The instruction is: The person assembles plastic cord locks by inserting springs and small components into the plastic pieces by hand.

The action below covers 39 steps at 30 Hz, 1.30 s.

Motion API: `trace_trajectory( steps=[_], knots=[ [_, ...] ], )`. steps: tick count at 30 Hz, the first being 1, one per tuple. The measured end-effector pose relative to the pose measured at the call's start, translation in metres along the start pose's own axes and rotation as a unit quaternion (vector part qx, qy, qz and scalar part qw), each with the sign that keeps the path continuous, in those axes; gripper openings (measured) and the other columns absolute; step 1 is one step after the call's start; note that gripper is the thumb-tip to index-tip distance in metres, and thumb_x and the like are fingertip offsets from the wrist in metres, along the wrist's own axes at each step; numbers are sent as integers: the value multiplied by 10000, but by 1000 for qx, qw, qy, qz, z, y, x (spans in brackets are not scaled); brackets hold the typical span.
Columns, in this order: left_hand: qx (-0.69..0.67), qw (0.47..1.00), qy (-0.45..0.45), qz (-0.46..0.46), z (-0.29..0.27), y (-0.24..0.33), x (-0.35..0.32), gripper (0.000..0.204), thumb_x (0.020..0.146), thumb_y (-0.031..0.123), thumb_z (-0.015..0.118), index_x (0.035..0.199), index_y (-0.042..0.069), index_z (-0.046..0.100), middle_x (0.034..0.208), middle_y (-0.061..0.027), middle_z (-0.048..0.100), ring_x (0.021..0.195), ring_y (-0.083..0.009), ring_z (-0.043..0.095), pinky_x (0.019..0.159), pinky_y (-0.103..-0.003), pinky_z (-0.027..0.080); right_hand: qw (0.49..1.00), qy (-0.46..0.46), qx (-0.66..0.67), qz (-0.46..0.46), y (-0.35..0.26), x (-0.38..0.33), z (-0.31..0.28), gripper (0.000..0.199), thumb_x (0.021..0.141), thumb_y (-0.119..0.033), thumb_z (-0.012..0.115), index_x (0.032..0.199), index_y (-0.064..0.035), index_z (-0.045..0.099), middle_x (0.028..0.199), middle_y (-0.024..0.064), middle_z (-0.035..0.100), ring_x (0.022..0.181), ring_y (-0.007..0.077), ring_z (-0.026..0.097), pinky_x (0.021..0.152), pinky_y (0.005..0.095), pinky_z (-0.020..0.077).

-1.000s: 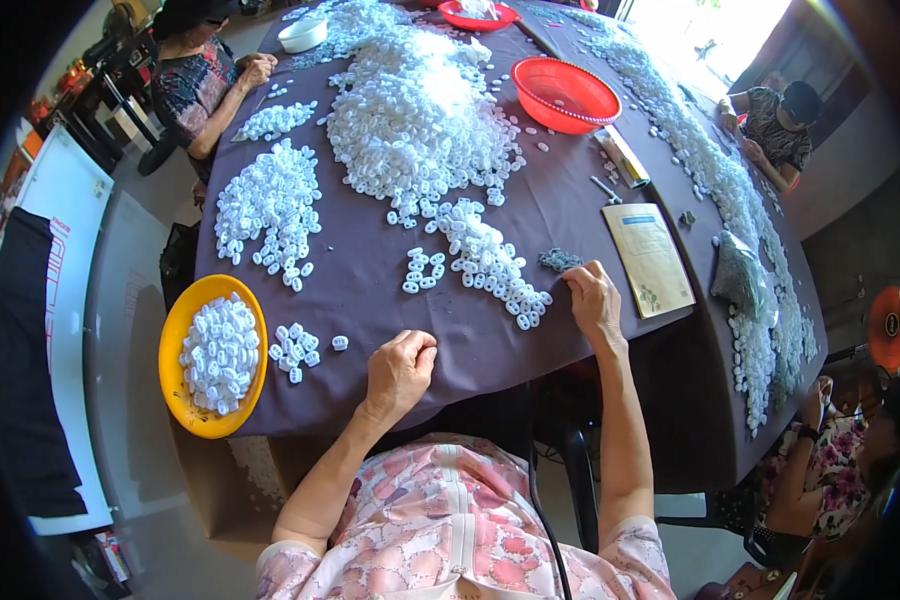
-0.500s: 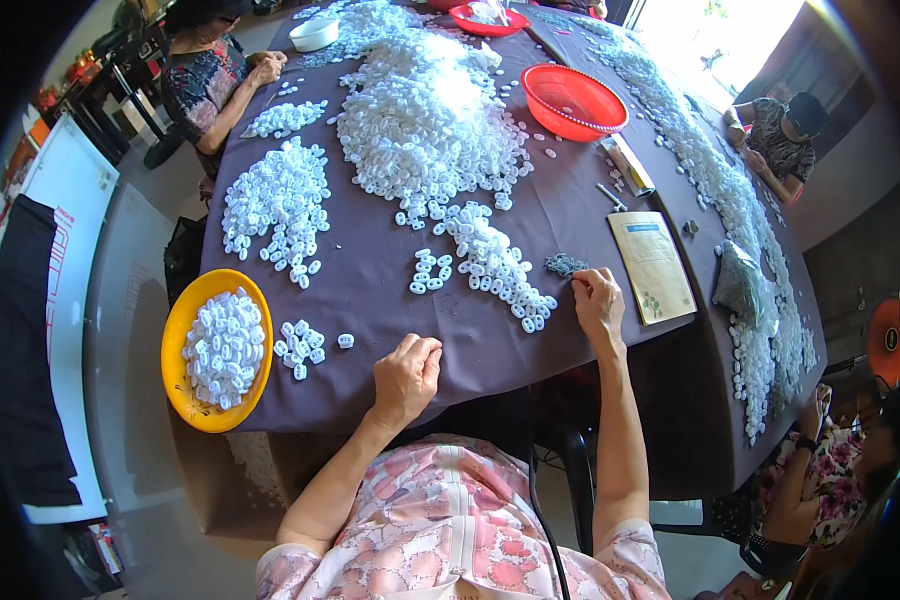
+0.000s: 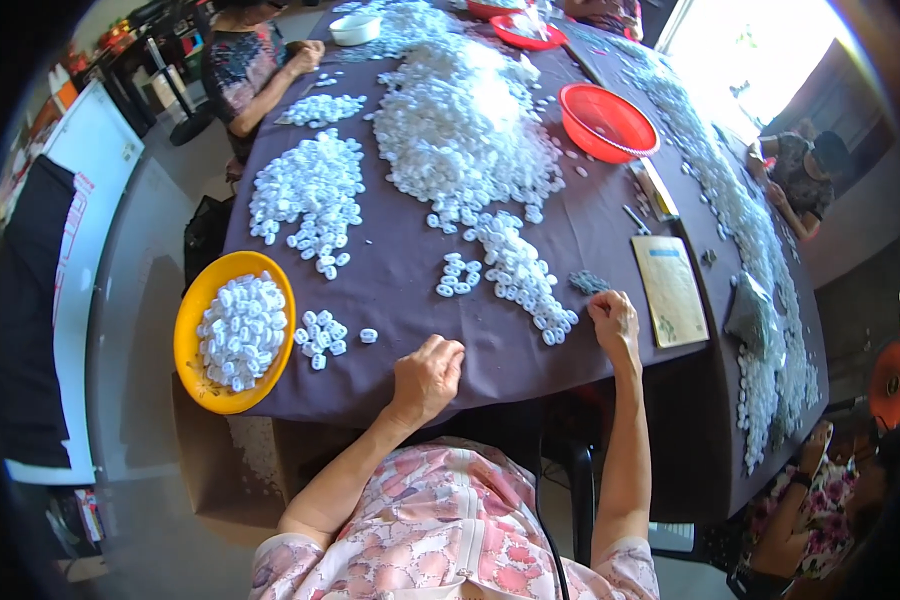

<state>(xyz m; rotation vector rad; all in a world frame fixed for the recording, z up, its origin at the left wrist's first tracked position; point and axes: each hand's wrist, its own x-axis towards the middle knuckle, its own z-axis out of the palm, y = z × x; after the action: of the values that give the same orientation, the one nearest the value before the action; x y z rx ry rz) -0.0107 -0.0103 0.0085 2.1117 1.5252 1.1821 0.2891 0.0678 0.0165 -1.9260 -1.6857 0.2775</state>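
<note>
My left hand (image 3: 427, 377) rests curled on the dark purple tablecloth (image 3: 410, 300) near the front edge, holding nothing that I can see. My right hand (image 3: 614, 322) lies with closed fingers beside the near end of a trail of small white rings (image 3: 518, 275) and just below a little dark grey heap (image 3: 588, 283). Whether it pinches a piece is hidden. A small cluster of white rings (image 3: 322, 335) lies left of my left hand, next to a yellow bowl (image 3: 198, 310) filled with the same rings.
A big mound of white rings (image 3: 465, 130) covers the table's middle, with another pile (image 3: 310, 195) at left. A red basket (image 3: 607, 122) stands far right, and a tan booklet (image 3: 670, 290) lies beside my right hand. Other people sit at the far left (image 3: 255, 60) and the right side (image 3: 805, 180).
My right hand has drawn back slightly toward me from the grey heap and closed its fingers. My left hand has stayed in place on the cloth.
</note>
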Motion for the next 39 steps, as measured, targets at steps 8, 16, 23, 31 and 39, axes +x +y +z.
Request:
trace_trajectory(
  steps=[8,16,23,31,39],
  knots=[
    [-71,997,-18,-37,-1,-7,11,42,820,95,615,819,53,613,781,-110,621,693,-326,623,589,-398,499,985,105,-77,-111,4,-22,21,52,844,-54,557,851,-47,506,839,112,525,807,318,537,705,419,415],
    [-79,993,40,-74,11,-57,92,66,803,110,608,805,53,641,789,-129,655,731,-327,638,623,-414,493,981,149,-24,-119,1,-24,24,46,889,-58,532,930,-42,545,858,126,577,805,328,569,723,414,445],
    [54,997,32,-44,40,-89,154,108,801,179,661,863,105,709,804,-102,646,765,-298,642,676,-409,511,980,149,-46,-128,4,-25,24,31,888,-68,535,903,-55,558,837,109,569,793,310,565,704,404,434],
    [105,992,-37,-65,50,-97,163,106,791,155,685,884,105,683,882,-111,609,812,-309,630,711,-413,511,981,142,-47,-123,-1,-23,22,39,872,-53,538,908,-52,551,838,110,550,805,309,556,716,407,433],
    [-66,995,51,-62,36,-102,143,119,770,62,694,855,35,616,762,-82,614,648,-222,608,592,-350,489,981,150,-14,-123,0,-26,21,65,855,-19,541,918,-35,544,855,125,543,823,319,551,727,409,448]
  ],
)
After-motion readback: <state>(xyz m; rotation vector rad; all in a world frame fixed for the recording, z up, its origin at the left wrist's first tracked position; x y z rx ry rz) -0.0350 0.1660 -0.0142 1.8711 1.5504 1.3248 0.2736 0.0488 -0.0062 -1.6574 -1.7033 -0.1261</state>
